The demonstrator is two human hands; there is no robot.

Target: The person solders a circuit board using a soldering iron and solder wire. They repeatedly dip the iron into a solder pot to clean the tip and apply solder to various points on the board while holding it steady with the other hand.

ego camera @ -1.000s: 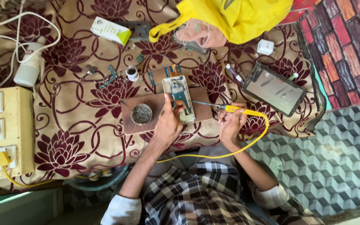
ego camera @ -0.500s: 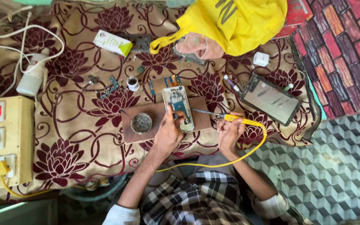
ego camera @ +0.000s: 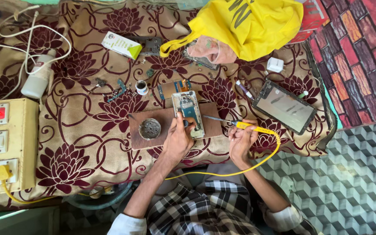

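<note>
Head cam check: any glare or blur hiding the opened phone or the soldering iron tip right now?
Head view: even daylight, soft shadows, no blur over the opened phone under the left hand; the soldering iron in the right hand is sharp, though its thin tip is too small to judge; pale reflections streak only the tablet screen; frame edges bend slightly.

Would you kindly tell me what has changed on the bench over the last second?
Little changed. The left hand still steadies the opened phone on the wooden board; the right hand keeps the yellow soldering iron aimed at it. The tablet and yellow bag stayed put.
</note>
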